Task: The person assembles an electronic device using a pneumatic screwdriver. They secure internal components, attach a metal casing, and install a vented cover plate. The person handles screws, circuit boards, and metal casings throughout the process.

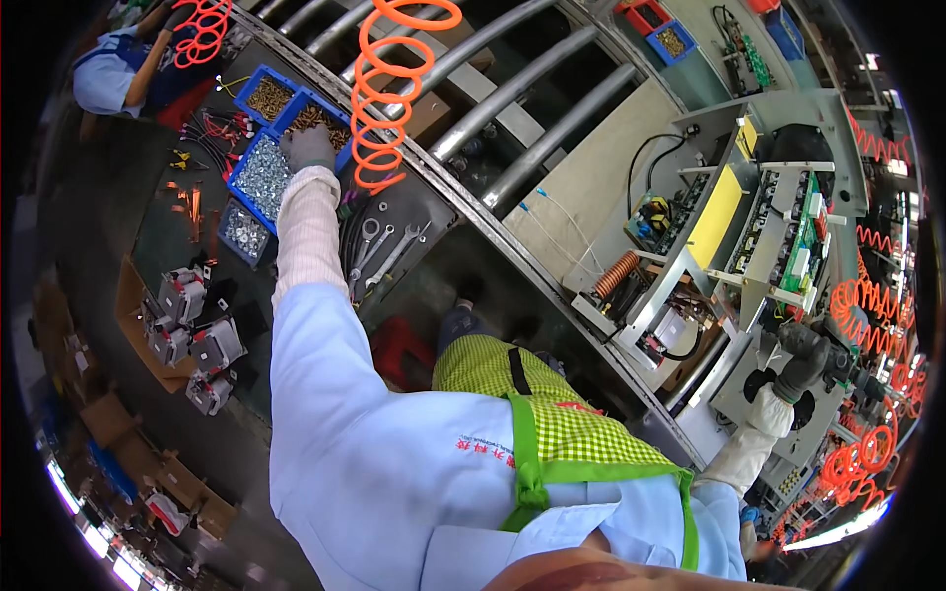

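Observation:
My left hand [310,149], in a grey glove, reaches down into a blue bin of brass-coloured screws [336,130]. Its fingertips are hard to make out among them. Bordering that bin are a blue bin of silver fasteners [262,175] and another with small brass-coloured parts [268,98]. Far to the right, my right hand [804,361], in a dark glove, is closed around a dark tool [845,366] whose kind is unclear. That hand is beside the metal cabinet [711,258], which contains circuit boards [800,231] and a yellow sheet [714,217].
An orange coiled hose [386,89] hangs near my left arm. Wrenches [396,254] lie on a dark tray beside the bins. Metal rollers [540,140] run along the line. Boxed grey components [217,345] stand at left. Another person [113,74] works at far left.

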`<state>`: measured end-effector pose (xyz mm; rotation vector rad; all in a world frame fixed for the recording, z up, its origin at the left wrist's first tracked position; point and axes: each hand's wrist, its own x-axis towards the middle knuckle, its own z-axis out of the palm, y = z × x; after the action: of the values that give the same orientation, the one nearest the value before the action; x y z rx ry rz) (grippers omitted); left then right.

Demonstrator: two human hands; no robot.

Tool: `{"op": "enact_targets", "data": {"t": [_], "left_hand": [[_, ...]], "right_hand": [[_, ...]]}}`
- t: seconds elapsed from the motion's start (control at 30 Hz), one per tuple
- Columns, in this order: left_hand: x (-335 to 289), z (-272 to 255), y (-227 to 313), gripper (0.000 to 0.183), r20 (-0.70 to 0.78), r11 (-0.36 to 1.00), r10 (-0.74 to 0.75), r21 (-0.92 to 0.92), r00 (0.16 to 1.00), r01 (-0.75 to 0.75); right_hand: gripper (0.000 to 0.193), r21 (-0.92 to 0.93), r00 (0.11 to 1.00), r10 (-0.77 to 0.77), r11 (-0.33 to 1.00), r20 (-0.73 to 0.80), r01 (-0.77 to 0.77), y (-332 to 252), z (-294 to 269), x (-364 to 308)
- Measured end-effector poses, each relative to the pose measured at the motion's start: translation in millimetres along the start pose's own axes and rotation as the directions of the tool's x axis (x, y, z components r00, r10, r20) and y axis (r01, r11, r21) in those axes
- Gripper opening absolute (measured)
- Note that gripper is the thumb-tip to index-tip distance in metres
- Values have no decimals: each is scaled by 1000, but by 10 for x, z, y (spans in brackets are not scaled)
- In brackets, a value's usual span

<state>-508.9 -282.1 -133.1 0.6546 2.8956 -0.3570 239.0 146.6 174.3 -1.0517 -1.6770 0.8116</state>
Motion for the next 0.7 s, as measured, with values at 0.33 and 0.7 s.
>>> {"op": "enact_targets", "data": {"t": [0.33, 0.7], "left_hand": [[-677, -400, -203, 32, 60, -120, -194, -992, 979, 37], [-3467, -2154, 1825, 27, 129, 49, 977, -911, 169, 409]], "right_hand": [[47, 132, 988, -12, 991, 156, -9, -126, 225, -5], [36, 251, 976, -196, 953, 91, 168, -814, 662, -314]]}}
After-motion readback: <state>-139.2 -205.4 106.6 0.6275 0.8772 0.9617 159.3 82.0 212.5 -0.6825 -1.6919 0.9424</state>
